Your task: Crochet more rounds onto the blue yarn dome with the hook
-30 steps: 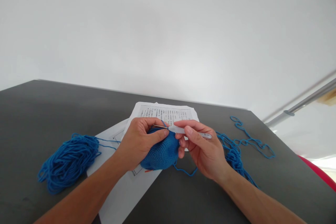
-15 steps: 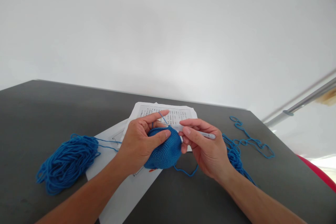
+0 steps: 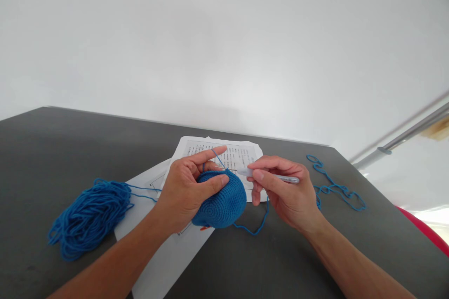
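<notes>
Left fingers [image 3: 213, 185] pinch a domed, ridged blue crochet piece [image 3: 224, 205].

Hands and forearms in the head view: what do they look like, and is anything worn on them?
The left hand and right hand are bare, without gloves. The left forearm and right forearm show no sleeves, watch or cables. Some fingers are partly hidden, so I can't rule out rings there.

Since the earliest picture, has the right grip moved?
Yes. The right grip has shifted to the right, judged against the printed sheet, whose right side it now overlaps less.
</notes>
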### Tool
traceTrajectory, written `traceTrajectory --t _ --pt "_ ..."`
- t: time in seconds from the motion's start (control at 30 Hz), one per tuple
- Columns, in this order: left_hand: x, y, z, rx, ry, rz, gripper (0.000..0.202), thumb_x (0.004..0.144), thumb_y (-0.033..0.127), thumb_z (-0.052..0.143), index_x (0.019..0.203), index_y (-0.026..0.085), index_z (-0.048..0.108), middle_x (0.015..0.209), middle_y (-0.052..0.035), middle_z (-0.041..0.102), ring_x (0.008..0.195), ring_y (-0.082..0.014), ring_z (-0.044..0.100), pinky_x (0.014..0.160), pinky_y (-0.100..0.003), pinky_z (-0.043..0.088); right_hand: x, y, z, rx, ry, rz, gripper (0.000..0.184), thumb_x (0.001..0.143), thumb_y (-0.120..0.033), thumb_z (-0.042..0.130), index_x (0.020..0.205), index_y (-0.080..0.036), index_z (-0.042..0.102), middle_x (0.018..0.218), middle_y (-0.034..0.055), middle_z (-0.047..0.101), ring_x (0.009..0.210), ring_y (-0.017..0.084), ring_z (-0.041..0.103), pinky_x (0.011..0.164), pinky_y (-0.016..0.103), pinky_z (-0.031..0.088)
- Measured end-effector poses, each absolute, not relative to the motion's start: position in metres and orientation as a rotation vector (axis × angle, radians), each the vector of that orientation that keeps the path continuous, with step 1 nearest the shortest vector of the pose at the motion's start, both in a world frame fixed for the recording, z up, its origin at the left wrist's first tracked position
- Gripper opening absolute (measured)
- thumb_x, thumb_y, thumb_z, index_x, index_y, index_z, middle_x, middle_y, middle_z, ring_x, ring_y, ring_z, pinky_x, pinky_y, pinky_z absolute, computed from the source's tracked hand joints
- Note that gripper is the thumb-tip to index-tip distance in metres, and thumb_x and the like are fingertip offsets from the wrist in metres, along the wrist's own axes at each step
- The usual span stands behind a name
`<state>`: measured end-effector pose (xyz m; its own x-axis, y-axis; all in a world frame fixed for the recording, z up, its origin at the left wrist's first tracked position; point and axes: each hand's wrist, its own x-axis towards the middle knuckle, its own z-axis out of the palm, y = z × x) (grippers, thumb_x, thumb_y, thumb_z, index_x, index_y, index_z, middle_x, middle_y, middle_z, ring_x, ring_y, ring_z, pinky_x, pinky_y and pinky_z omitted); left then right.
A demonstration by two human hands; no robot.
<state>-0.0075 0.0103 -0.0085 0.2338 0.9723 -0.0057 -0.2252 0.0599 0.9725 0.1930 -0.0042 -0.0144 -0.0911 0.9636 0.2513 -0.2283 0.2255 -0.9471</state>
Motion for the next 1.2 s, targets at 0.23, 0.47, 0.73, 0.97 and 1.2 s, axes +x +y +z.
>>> traceTrajectory --t 0.23,0.47,0.73,0.97,1.2 --pt "-0.007 0.009 -0.01 1.07 0.86 1.162 0.059 0.071 0.02 0.087 0.129 0.019 0.074 0.077 0.0018 0.069 0.054 -0.0082 0.058 0.049 -0.019 0.05 0.186 -0.008 -0.016 -0.813 -1.158 1.175 0.009 0.082 -0.027 0.083 0.089 -0.021 0.082 0.063 0.0021 0.078 0.046 0.012 0.07 0.048 0.02 0.055" --pt "-0.006 0.002 -0.004 1.0 0.864 1.151 0.061 0.069 0.022 0.086 0.129 0.02 0.073 0.079 0.0012 0.066 0.051 -0.0098 0.056 0.041 -0.021 0.048 0.182 -0.011 -0.014 -0.774 -1.147 1.143 0.009 0.084 -0.029 0.083 0.09 -0.022 0.083 0.06 0.0015 0.077 0.047 0.011 0.071 0.052 0.018 0.056" --pt "-0.005 0.003 -0.005 1.031 0.854 1.166 0.06 0.07 0.023 0.087 0.128 0.019 0.074 0.071 0.0026 0.063 0.053 -0.0094 0.055 0.048 -0.021 0.049 0.182 -0.012 -0.014 -0.748 -1.136 1.123 0.009 0.083 -0.029 0.084 0.089 -0.022 0.083 0.063 0.0014 0.078 0.047 0.013 0.071 0.051 0.022 0.057" --pt "-0.005 0.002 -0.002 1.041 0.859 1.171 0.061 0.07 0.023 0.086 0.13 0.018 0.073 0.07 0.0035 0.061 0.05 -0.0089 0.054 0.046 -0.02 0.047 0.18 -0.014 -0.012 -0.755 -1.12 1.094 0.01 0.082 -0.03 0.084 0.089 -0.022 0.082 0.063 0.0004 0.076 0.048 0.016 0.072 0.053 0.028 0.059" --pt "-0.006 0.001 -0.002 1.046 0.842 1.163 0.06 0.072 0.023 0.086 0.13 0.019 0.072 0.071 0.0036 0.061 0.05 -0.0081 0.055 0.045 -0.019 0.049 0.178 -0.014 -0.012 -0.74 -1.104 1.089 0.009 0.081 -0.029 0.085 0.088 -0.023 0.083 0.067 0.0014 0.078 0.049 0.016 0.072 0.054 0.027 0.059"
